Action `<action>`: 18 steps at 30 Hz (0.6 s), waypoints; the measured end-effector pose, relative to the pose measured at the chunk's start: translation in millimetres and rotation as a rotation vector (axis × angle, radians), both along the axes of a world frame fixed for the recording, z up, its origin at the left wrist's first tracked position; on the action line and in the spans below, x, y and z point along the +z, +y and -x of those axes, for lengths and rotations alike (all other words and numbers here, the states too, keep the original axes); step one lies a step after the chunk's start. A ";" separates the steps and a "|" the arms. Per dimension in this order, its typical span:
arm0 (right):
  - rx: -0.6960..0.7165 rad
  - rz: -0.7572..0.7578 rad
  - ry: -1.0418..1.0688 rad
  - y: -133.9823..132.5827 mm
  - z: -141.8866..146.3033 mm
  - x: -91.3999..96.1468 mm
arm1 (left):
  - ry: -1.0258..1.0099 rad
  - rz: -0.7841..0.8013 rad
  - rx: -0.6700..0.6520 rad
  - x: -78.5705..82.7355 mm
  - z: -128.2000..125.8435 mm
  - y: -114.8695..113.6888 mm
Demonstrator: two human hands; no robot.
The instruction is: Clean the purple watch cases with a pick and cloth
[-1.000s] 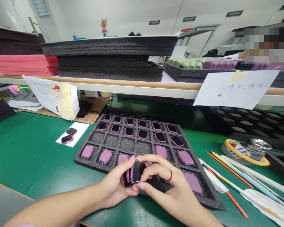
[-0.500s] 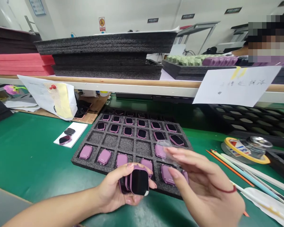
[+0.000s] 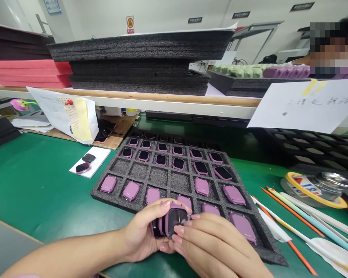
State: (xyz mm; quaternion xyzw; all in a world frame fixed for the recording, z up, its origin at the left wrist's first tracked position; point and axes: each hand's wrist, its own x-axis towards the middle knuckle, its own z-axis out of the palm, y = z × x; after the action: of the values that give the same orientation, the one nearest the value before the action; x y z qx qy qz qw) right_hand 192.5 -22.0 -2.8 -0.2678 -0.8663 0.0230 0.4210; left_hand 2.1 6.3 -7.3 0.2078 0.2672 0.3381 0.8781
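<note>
"Where's the piece, and what are my hands doing?"

"You hold a stack of pink smartwatch bodies (image 3: 171, 223) just above the near edge of the foam tray (image 3: 159, 177). Your left hand (image 3: 145, 235) curls around it, and your right hand (image 3: 211, 247) presses against it, fingers together."

"What's around me?"

"More pink watch bodies (image 3: 201, 186) sit in the tray's cells. Orange-tipped sticks (image 3: 304, 227) lie to the right, near a tape roll (image 3: 316, 195) and glass jar (image 3: 333, 183)."

"And beyond?"

"A green mat (image 3: 46, 185), then a shelf (image 3: 162, 101) piled with foam sheets (image 3: 139, 50), and a white wall (image 3: 162, 15)."

"How does the piece look?"

"Pink rims, with glossy dark faces."
</note>
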 end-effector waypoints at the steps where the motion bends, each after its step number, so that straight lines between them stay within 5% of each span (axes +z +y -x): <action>1: -0.001 -0.019 -0.003 4.2 1.1 0.1 | 0.009 -0.020 0.028 -1.2 -0.5 -1.2; 9: -0.023 0.313 0.171 17.2 12.4 -3.3 | 0.070 -0.121 0.082 -4.4 -6.4 -5.0; 18: 0.032 0.374 0.211 20.8 7.1 1.1 | 0.071 -0.046 0.023 -4.0 -1.5 -1.1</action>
State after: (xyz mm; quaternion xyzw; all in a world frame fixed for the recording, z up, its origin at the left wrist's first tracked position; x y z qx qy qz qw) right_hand 185.4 -1.2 -1.7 -0.3233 -0.8022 0.2179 0.4521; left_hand 3.6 5.2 -11.4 0.2367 0.2925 0.3465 0.8593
